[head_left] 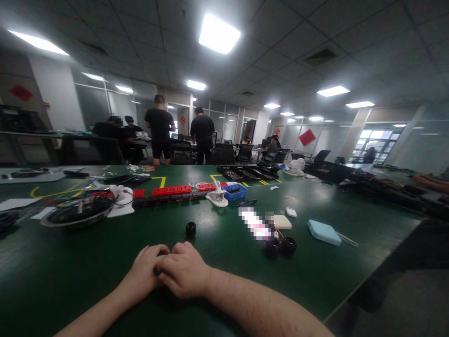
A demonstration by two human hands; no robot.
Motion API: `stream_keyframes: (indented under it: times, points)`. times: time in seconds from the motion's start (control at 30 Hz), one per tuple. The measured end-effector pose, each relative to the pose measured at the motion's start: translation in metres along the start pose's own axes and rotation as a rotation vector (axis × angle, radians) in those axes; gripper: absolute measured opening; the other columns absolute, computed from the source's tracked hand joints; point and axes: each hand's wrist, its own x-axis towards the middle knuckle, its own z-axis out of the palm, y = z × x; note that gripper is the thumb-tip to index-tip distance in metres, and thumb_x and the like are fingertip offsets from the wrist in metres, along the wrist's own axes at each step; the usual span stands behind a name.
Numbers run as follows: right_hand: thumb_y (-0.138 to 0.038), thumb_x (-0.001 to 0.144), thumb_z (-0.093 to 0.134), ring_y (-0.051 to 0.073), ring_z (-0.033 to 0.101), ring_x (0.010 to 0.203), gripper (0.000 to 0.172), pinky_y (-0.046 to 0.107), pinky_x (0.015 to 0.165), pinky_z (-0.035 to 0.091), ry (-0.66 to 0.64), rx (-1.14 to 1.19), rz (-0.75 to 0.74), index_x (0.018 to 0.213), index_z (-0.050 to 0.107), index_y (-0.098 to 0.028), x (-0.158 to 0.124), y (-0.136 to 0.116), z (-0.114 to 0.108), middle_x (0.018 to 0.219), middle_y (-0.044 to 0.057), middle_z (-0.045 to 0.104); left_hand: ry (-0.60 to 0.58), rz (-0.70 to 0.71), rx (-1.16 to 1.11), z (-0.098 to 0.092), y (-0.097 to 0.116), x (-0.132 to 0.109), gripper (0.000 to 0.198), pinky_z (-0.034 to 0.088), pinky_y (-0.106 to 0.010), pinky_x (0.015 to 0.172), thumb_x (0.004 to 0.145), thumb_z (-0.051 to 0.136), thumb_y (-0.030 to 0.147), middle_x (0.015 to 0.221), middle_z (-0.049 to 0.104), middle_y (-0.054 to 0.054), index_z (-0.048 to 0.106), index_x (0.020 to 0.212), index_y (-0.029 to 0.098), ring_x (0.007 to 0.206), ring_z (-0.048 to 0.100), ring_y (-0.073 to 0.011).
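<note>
A small, glossy black, rounded object (191, 229) sits on the smooth green tabletop (147, 227), just beyond the right hand (184, 270) and apart from it. The right hand meets the left hand (144, 267) at the fingers, both with fingers bent, low over the table; whether anything is held between them cannot be told.

To the right of the hands, a little farther off, lie two more black rounded pieces (289, 246) side by side, near a cream-coloured rounded block (282, 222) and a blurred-out pale strip (253, 223). Beyond these is a small white rounded case (291, 212), and farther right a light-blue rounded case (324, 232) with a pale strap (347, 239).

Straight ahead of the hands, well apart, a long row of red-topped black parts (171, 191) runs across the table, with a white moulded piece (217, 198) and a blue plastic tray (236, 195) at its right end. Ahead and to the left stands a shallow, wide metal bowl (70, 226) holding black cables (86, 208).
</note>
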Motion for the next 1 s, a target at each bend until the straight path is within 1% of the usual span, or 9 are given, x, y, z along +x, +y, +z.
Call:
stream_keyframes:
  times: [0.13, 0.23, 0.37, 0.5, 0.6, 0.83, 1.0]
  points:
    - [-0.036, 0.078, 0.054, 0.016, 0.045, 0.075, 0.019, 0.030, 0.062, 0.027, -0.012, -0.023, -0.034, 0.087, 0.053, -0.019, -0.002, -0.003, -0.001, 0.077, 0.000, 0.059, -0.004, -0.011, -0.001, -0.002, 0.002, 0.000, 0.028, 0.033, -0.041, 0.093, 0.066, 0.053, 0.024, 0.105, 0.057, -0.002, 0.065, 0.092, 0.028, 0.103, 0.048, -0.0245]
    - [-0.038, 0.078, 0.053, 0.016, 0.045, 0.071, 0.021, 0.029, 0.061, 0.028, -0.010, -0.020, -0.041, 0.082, 0.054, -0.018, -0.005, -0.002, -0.001, 0.072, 0.000, 0.058, 0.021, -0.032, 0.008, -0.001, 0.001, -0.001, 0.028, 0.033, -0.041, 0.093, 0.065, 0.054, 0.023, 0.106, 0.057, -0.001, 0.065, 0.089, 0.028, 0.104, 0.047, -0.0241]
    - [-0.039, 0.079, 0.051, 0.015, 0.045, 0.069, 0.021, 0.029, 0.060, 0.028, 0.001, -0.017, -0.031, 0.078, 0.053, -0.018, -0.008, 0.001, 0.001, 0.070, 0.001, 0.058, 0.066, -0.047, 0.024, 0.003, -0.007, -0.001, 0.025, 0.035, -0.041, 0.091, 0.065, 0.058, 0.033, 0.105, 0.057, -0.002, 0.066, 0.088, 0.027, 0.102, 0.048, -0.0253]
    - [-0.033, 0.080, 0.049, 0.015, 0.044, 0.068, 0.016, 0.029, 0.062, 0.028, 0.010, -0.005, 0.059, 0.073, 0.050, -0.019, -0.010, 0.005, 0.004, 0.068, -0.001, 0.058, 0.109, -0.041, 0.033, 0.006, -0.016, 0.000, 0.030, 0.038, -0.040, 0.087, 0.062, 0.062, 0.042, 0.102, 0.058, -0.002, 0.066, 0.087, 0.026, 0.097, 0.051, -0.0252]
    - [-0.031, 0.081, 0.049, 0.015, 0.043, 0.069, 0.015, 0.029, 0.063, 0.028, 0.011, 0.002, 0.119, 0.072, 0.049, -0.019, -0.010, 0.008, 0.005, 0.068, 0.000, 0.058, 0.137, -0.031, 0.028, 0.005, -0.017, 0.001, 0.029, 0.041, -0.037, 0.083, 0.065, 0.060, 0.045, 0.096, 0.060, -0.001, 0.066, 0.087, 0.027, 0.092, 0.053, -0.0230]
    - [-0.028, 0.085, 0.043, 0.016, 0.042, 0.068, 0.016, 0.028, 0.061, 0.028, 0.036, 0.021, 0.267, 0.074, 0.048, -0.018, -0.008, 0.015, 0.009, 0.071, 0.000, 0.057, 0.137, -0.007, 0.057, -0.004, -0.006, -0.002, 0.032, 0.040, -0.036, 0.081, 0.067, 0.058, 0.053, 0.094, 0.059, -0.001, 0.066, 0.084, 0.026, 0.090, 0.053, -0.0227]
    - [-0.026, 0.087, 0.041, 0.017, 0.042, 0.070, 0.018, 0.029, 0.062, 0.029, 0.058, 0.031, 0.352, 0.072, 0.047, -0.017, -0.008, 0.016, 0.011, 0.072, 0.002, 0.055, 0.109, -0.029, 0.051, -0.008, 0.000, -0.002, 0.029, 0.036, -0.043, 0.088, 0.068, 0.059, 0.049, 0.096, 0.058, -0.002, 0.066, 0.084, 0.026, 0.093, 0.051, -0.0234]
